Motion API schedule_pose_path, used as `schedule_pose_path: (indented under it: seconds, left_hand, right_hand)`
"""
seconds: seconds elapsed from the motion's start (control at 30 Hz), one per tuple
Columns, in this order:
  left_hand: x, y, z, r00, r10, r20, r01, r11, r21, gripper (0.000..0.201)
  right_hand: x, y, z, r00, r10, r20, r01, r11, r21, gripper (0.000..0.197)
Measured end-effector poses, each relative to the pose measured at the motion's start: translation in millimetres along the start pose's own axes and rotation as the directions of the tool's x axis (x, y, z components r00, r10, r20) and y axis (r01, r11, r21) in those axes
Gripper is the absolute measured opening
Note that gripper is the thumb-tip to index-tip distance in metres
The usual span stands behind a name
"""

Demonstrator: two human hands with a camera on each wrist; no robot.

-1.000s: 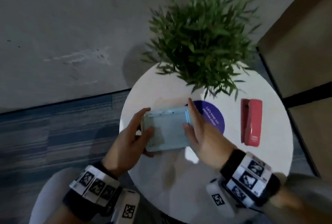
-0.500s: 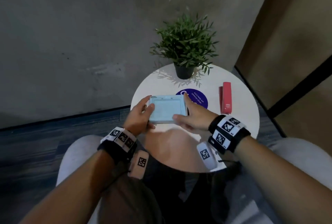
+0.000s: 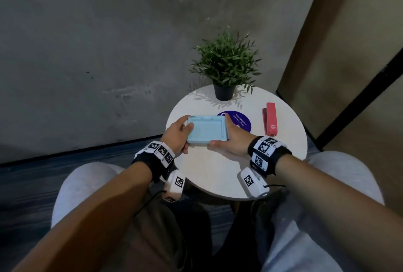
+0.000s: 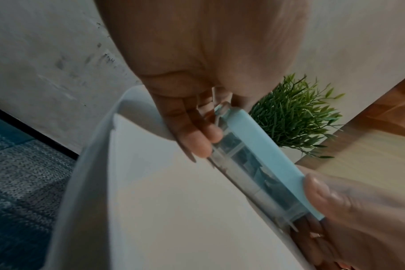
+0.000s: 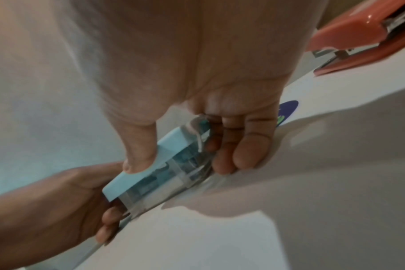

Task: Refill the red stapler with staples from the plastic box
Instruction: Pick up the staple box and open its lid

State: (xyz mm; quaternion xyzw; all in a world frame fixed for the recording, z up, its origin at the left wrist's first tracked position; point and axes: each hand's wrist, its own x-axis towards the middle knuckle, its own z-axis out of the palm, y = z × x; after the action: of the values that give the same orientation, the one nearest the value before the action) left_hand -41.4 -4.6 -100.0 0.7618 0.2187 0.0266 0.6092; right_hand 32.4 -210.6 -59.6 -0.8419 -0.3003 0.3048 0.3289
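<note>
We hold the plastic box (image 3: 206,130) in a two-handed grip: our left hand (image 3: 177,135) clasps its left end, thumb on the blue lid and fingers (image 4: 198,144) curled under the clear base, while our right hand (image 3: 233,141) clasps its right end, thumb lying along the near edge of the lid and fingers (image 5: 245,155) tucked beneath. The box sits low over the near left part of the round white bench (image 3: 292,151), its underside at or just above the surface; we cannot tell whether it rests there. Its lid looks closed, so we judge the task barely begun: the box is not yet opened, no staples are out, and the red stapler (image 3: 270,122) lies untouched on the right side of the bench, well apart from both hands. Opening the lid, lifting a strip, opening the stapler and loading it all remain. Just beyond the box a purple sticker (image 3: 242,121) shows on the bench, and a potted plant (image 3: 225,69) stands at the far edge. Through the clear wall the wrist views show dividers and dim shapes, but we cannot make out staples, nor any latch or hinge on the lid.
</note>
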Motion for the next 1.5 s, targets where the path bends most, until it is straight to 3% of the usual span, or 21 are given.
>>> schedule_pose_path:
  seconds: [0.2,0.37,0.47,0.6,0.7,0.83,1.0,1.17,1.3,1.33,1.37,1.43,1.47,1.5]
  left_hand:
    - [7.4,-5.2,-6.4,0.997,0.010,0.071,-0.005,0.998,-0.067,0.041]
    - [8.0,-5.2,-5.5,0.997,0.025,0.077,-0.021,0.998,-0.051,0.034]
    - [6.7,-2.8,-3.7,0.998,0.020,0.066,-0.018,0.999,-0.031,0.035]
    - [-0.4,-0.5,2.0,1.000,0.031,-0.004,-0.030,0.999,0.023,0.046]
    - [-4.4,-2.6,2.7,0.999,-0.005,-0.043,0.004,0.999,-0.033,0.038]
    - [-4.2,4.9,-8.8,0.991,-0.130,0.010,0.130,0.975,-0.181,0.031]
    - [1.7,19.9,-7.8,0.995,-0.095,0.012,0.096,0.995,-0.006,0.027]
    - [5.6,17.2,-6.1,0.999,-0.039,0.037,0.038,0.999,0.039,0.028]
    - [9.0,15.6,-8.2,0.996,-0.070,0.062,0.063,0.993,0.099,0.040]
    - [8.0,15.1,-8.7,0.998,-0.032,0.052,0.022,0.984,0.176,0.040]
    - [6.7,15.6,-10.3,0.999,0.043,0.030,-0.050,0.943,0.329,0.040]
    - [5.3,15.0,-16.0,0.981,0.196,-0.008,-0.136,0.709,0.692,0.042]
    - [6.0,15.4,-19.8,0.966,0.254,-0.047,-0.122,0.610,0.783,0.043]
    - [6.9,17.4,-23.3,0.951,0.293,-0.094,-0.104,0.594,0.798,0.040]
  right_hand:
    - [7.6,5.8,6.4,1.000,0.012,-0.029,-0.010,0.996,0.087,0.102]
    - [6.2,1.2,7.3,0.999,0.039,-0.019,-0.038,0.996,0.078,0.111]
    - [10.0,13.7,10.1,0.997,0.037,-0.067,-0.031,0.996,0.087,0.119]
    - [12.0,22.9,11.9,0.996,0.002,-0.084,0.004,0.998,0.066,0.114]
    - [13.8,22.9,6.9,0.998,-0.030,-0.060,0.029,0.999,-0.018,0.112]
    - [13.4,24.1,-1.2,0.999,-0.041,0.001,0.041,0.996,-0.073,0.118]
    - [13.0,24.8,-3.9,0.997,-0.068,-0.022,0.065,0.991,-0.119,0.115]
    - [7.6,21.5,-11.3,0.996,-0.087,-0.028,0.083,0.990,-0.111,0.098]
    - [5.9,18.9,-13.7,0.997,-0.069,-0.025,0.065,0.989,-0.133,0.091]
    - [5.5,18.0,-14.0,0.998,-0.061,-0.019,0.058,0.989,-0.138,0.090]
    - [5.0,16.8,-14.3,0.998,-0.054,-0.014,0.052,0.989,-0.139,0.090]
    - [4.2,15.3,-15.0,0.999,-0.049,-0.014,0.046,0.989,-0.138,0.092]
    - [3.8,14.6,-15.2,0.999,-0.044,-0.016,0.042,0.989,-0.140,0.092]
    - [3.5,14.3,-15.4,0.999,-0.039,-0.018,0.036,0.989,-0.144,0.092]
